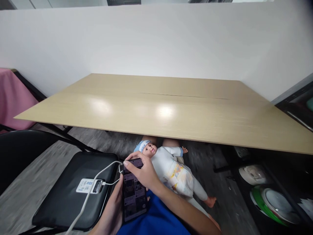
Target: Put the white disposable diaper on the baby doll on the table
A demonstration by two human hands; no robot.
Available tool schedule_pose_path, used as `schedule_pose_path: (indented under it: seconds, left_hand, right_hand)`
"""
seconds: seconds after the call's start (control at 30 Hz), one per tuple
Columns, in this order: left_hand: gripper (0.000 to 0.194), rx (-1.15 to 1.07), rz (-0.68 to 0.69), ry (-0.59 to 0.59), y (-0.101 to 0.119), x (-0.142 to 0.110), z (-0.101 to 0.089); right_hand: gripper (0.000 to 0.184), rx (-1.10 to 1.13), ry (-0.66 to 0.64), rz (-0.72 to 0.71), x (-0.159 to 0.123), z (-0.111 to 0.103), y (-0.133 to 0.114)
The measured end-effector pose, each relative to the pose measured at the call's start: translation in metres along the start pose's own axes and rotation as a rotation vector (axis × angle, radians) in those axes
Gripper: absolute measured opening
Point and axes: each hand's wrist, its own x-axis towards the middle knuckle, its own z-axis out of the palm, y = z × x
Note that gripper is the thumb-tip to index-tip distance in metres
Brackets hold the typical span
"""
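Left hand [111,209] is cupping the phone [134,192] from below along its left edge, fingers wrapped on it. Right hand [143,171] is lying over the phone's top end, fingers curled onto the screen. Phone's long axis is running away from the body, low in the lap under the counter [171,111] edge. White cable [97,186] is trailing left onto a black chair seat [70,192]. Doll [171,169] is lying just right of the right hand. Open room upward is being limited by the counter.
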Motion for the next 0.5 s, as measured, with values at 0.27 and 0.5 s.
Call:
schedule_pose_path:
  seconds: [0.27,0.5]
  left_hand:
    - [0.077,-0.038,0.062,0.014,0.006,-0.008,0.016]
    - [0.078,-0.023,0.101,0.063,0.006,-0.006,0.022]
  right_hand:
    - [0.040,0.185,-0.052,0.091,-0.019,-0.021,0.011]
    - [0.044,0.120,-0.086,0.044,-0.020,-0.024,0.017]
